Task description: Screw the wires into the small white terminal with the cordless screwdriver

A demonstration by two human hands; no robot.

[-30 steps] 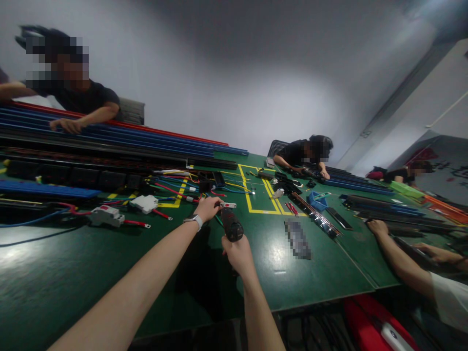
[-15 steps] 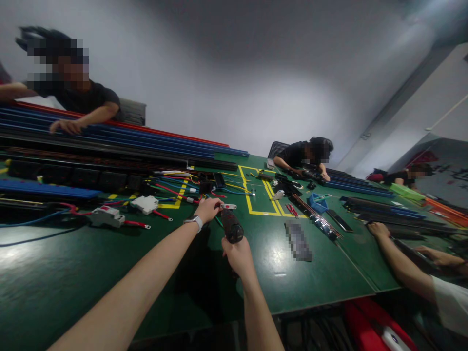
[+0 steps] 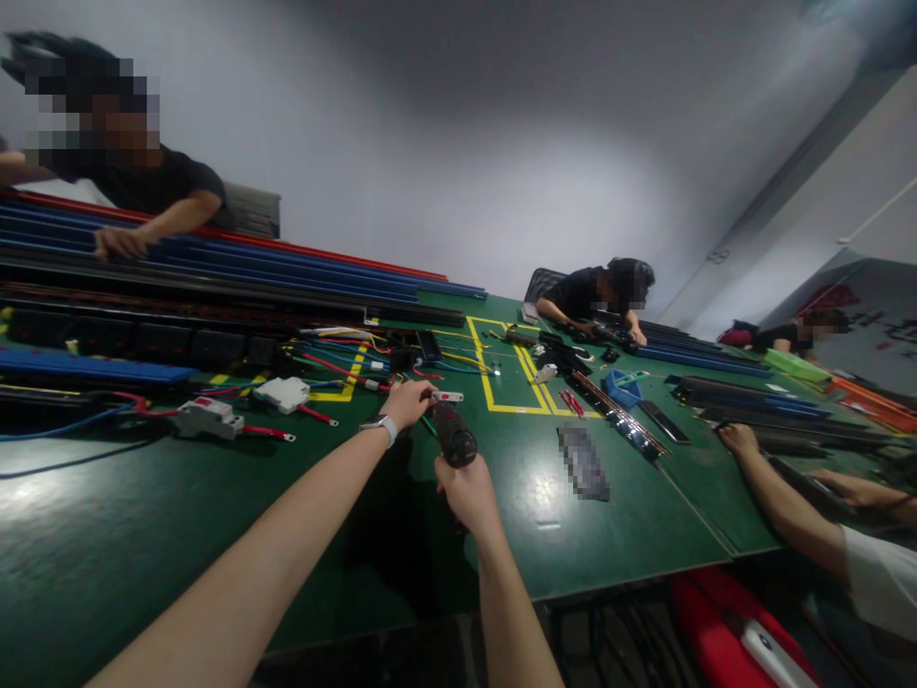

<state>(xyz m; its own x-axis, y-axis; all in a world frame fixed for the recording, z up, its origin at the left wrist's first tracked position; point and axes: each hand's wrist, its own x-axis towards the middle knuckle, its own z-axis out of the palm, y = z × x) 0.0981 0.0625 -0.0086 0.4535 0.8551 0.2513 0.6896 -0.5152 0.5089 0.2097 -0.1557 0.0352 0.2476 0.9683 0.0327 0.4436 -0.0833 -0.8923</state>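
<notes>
My right hand [image 3: 465, 487] is wrapped round the grip of a dark power screwdriver [image 3: 454, 432], whose front end points away from me. Just beyond its tip, my left hand [image 3: 407, 403] pinches a small white part with a red mark [image 3: 448, 396], a watch on that wrist. Red and green wires run close to those fingers. To the left on the green table [image 3: 301, 535] lie two white breakers [image 3: 209, 419] with red leads ending in metal lugs. The contact between screwdriver tip and white part is too small to make out.
Long blue profiles [image 3: 287, 272] and black strips lie at the back left. Right of my hands are a phone [image 3: 584, 462], red pliers [image 3: 573, 403] and a blue bin [image 3: 622, 387]. A neighbour's arm [image 3: 780, 497] rests at the right; other people sit across the table.
The view has shifted slightly. Both my hands keep nearly the same hold and place. The hand of the person at the back left remains on the blue profiles.
</notes>
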